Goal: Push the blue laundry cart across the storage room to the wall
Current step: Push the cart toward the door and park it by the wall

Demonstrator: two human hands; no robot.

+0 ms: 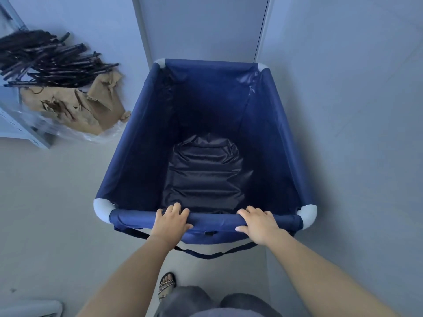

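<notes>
Both hands, left (171, 221) and right (258, 224), grip the near rail of the blue cart (274, 138); its long axis points straight ahead toward the wall (203, 26).

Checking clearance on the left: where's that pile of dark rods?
In the head view the dark rods lie at upper left, on torn brown paper beside a grey shelf, left of the blue cart and clear of it.

place: storage room — bare walls (343, 88); metal shelving (13, 124); bundled dark rods (45, 60); torn cardboard (75, 106)
</notes>
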